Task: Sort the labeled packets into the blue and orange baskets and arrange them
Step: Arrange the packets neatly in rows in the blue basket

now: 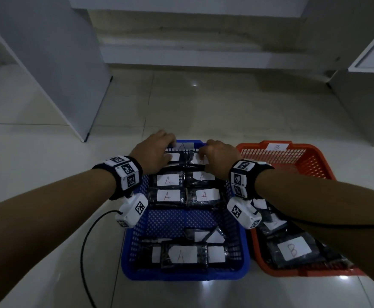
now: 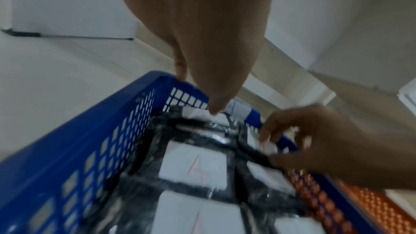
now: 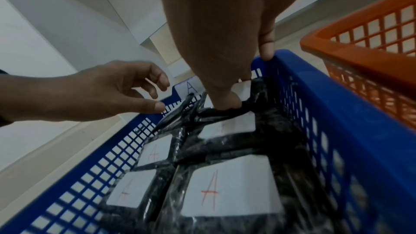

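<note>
The blue basket (image 1: 246,247) with an "A" tag stands on the floor; the orange basket (image 1: 315,152), tagged "B", is to its right. Black packets with white "A" labels (image 1: 168,180) lie in two neat columns at the blue basket's far end. Several loose A packets (image 1: 181,254) are piled at its near end. My left hand (image 1: 157,150) hovers over the far-left packet (image 2: 198,115), one fingertip touching it, holding nothing. My right hand (image 1: 217,158) pinches the edge of the far-right packet (image 3: 245,86) between thumb and fingers. B packets (image 1: 293,248) lie in the orange basket's near end.
White cabinet panels stand to the left (image 1: 48,63) and right (image 1: 370,96) of the tiled floor. A black cable (image 1: 86,241) from my left wrist loops over the floor beside the blue basket. The orange basket's far half holds no packets.
</note>
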